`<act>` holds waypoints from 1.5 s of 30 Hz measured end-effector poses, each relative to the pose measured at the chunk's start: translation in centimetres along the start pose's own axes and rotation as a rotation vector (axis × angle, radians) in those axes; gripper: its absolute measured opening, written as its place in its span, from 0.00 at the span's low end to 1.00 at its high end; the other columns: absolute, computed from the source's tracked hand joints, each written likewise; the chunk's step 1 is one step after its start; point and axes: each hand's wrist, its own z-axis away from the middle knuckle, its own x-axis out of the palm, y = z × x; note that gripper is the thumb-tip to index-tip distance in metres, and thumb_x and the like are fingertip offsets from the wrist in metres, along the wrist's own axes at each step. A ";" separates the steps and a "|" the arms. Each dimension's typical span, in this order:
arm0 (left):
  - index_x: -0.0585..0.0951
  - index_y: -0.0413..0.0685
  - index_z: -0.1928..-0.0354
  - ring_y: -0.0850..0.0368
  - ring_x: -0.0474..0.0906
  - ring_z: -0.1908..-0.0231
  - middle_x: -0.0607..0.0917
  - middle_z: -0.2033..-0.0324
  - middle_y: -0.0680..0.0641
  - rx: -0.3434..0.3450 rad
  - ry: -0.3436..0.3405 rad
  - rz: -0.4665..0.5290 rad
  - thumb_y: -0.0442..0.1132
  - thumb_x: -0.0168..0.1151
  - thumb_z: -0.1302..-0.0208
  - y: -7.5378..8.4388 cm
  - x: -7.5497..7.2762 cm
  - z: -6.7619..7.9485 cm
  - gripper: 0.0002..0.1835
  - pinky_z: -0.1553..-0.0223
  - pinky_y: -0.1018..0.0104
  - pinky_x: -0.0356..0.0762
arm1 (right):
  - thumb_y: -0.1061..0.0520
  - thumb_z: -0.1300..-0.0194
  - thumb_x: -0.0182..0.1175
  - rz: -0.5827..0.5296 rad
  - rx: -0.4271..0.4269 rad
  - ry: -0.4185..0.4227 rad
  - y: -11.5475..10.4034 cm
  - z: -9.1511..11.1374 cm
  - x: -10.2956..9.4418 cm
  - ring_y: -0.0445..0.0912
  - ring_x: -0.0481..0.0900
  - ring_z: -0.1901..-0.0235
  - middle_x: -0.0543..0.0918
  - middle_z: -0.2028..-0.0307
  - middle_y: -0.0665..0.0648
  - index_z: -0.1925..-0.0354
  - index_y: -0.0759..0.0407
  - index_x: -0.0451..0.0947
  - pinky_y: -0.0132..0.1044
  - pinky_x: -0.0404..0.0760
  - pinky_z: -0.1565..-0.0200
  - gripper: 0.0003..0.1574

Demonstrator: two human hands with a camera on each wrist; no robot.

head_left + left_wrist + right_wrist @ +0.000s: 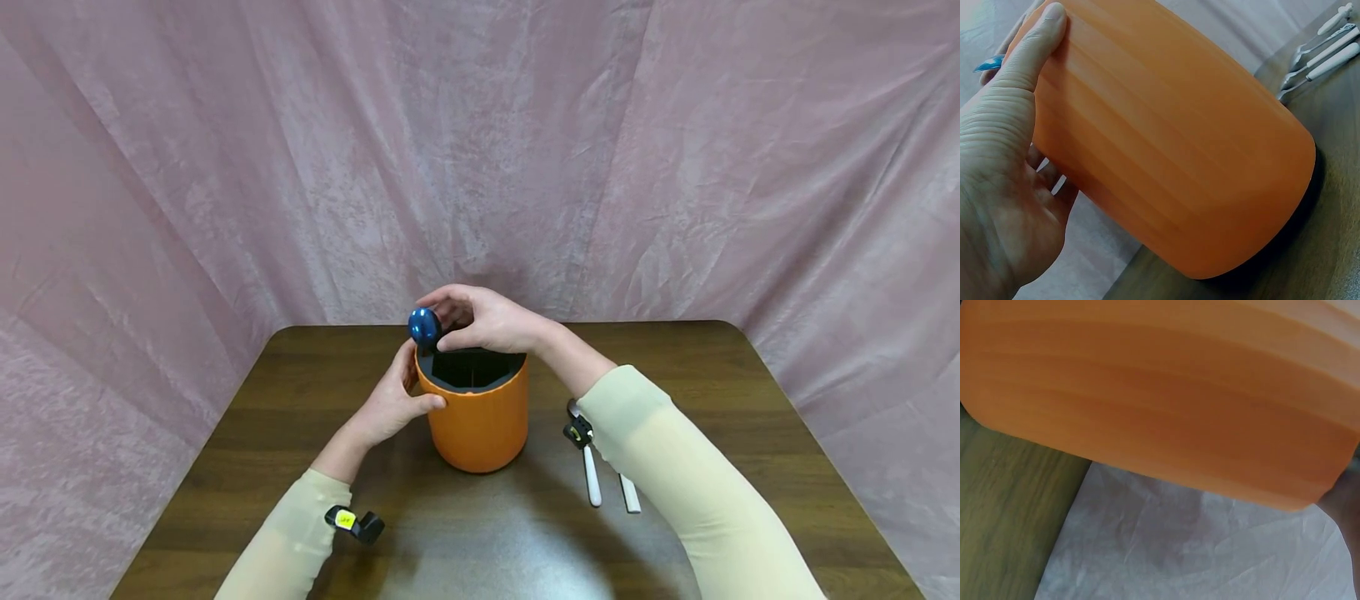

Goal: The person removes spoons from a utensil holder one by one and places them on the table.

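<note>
An orange cylindrical utensil holder (480,433) with a dark, divided inside stands upright on the table. My left hand (390,404) grips its left side, thumb on the outer wall near the rim and fingers round the back. A spoon (425,327) with a shiny blue oval head shows over the holder's left rim, its lower part hidden. My right hand (487,321) reaches across above the opening and holds the spoon near its head between thumb and fingers. In the left wrist view, the blue tip of the spoon (989,64) shows beyond the thumb.
Several pieces of white-handled cutlery (592,477) lie on the wooden table (285,467), right of the holder and partly under my right sleeve. A pink curtain (480,167) hangs behind the table's far edge.
</note>
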 end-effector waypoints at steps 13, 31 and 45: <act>0.47 0.58 0.19 0.46 0.52 0.24 0.55 0.22 0.48 0.008 -0.005 -0.001 0.62 0.73 0.42 0.0 0.0 -0.1 0.58 0.27 0.34 0.47 | 0.65 0.37 0.72 -0.007 0.009 0.008 0.2 -0.1 0.3 0.50 0.81 0.53 0.82 0.54 0.57 0.36 0.56 0.74 0.43 0.80 0.47 0.33; 0.47 0.57 0.19 0.47 0.51 0.23 0.54 0.22 0.49 0.005 -0.002 0.003 0.60 0.74 0.41 0.0 0.0 0.0 0.58 0.26 0.36 0.45 | 0.64 0.37 0.72 0.028 -0.019 0.077 0.4 0.0 0.7 0.48 0.80 0.56 0.84 0.60 0.56 0.40 0.58 0.77 0.41 0.79 0.46 0.28; 0.48 0.58 0.20 0.46 0.52 0.24 0.57 0.23 0.47 -0.018 0.001 0.016 0.55 0.74 0.38 0.4 -0.1 0.1 0.55 0.26 0.35 0.46 | 0.65 0.36 0.71 -0.027 -0.063 0.139 0.2 0.5 1.1 0.50 0.84 0.59 0.83 0.60 0.57 0.41 0.57 0.77 0.43 0.83 0.49 0.27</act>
